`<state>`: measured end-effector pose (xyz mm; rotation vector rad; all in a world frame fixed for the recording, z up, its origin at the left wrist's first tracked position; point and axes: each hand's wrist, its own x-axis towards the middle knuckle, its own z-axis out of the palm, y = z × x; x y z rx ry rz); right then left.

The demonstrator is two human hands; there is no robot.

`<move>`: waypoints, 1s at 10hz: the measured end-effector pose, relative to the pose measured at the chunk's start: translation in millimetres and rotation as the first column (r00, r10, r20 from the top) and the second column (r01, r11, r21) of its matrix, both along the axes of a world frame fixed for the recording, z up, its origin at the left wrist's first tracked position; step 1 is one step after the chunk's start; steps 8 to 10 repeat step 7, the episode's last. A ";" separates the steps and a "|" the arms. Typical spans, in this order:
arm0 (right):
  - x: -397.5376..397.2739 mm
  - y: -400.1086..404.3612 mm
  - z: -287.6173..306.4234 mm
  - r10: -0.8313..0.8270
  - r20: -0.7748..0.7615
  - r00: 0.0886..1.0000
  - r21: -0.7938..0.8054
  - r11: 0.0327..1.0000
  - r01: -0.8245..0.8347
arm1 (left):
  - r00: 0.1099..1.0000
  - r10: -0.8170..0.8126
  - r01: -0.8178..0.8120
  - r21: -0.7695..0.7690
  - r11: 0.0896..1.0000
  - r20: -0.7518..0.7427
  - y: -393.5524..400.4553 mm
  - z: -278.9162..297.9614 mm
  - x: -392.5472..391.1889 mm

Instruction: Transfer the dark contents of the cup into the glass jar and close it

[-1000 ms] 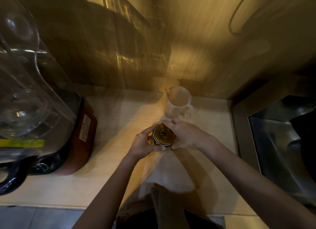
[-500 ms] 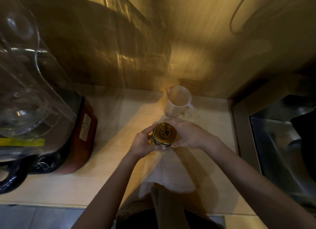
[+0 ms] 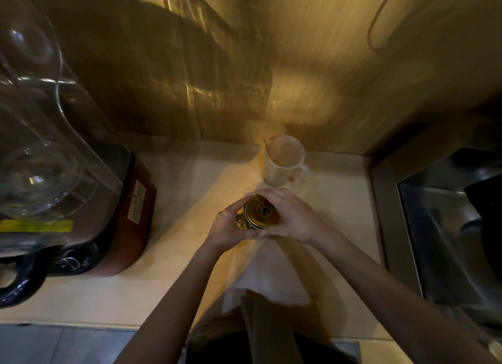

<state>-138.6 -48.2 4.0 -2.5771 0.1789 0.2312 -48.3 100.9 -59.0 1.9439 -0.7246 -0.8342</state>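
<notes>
Both hands' fingers (image 3: pixel 245 204) clamp the glass jar's round golden lid (image 3: pixel 262 211).

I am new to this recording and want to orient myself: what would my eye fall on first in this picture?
First, the two hands at the centre of the counter: the left hand and right hand wrap a glass jar whose gold lid faces the camera. Just behind it, near the wall, stands a white cup. At the far left looms a large blender with a clear jug on a dark red base.
</notes>
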 end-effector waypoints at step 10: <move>-7.7 10.7 5.5 -0.357 -0.036 0.933 0.353 0.869 0.347 | 0.964 -0.252 0.214 0.313 0.925 0.087 -9.1 30.3 10.9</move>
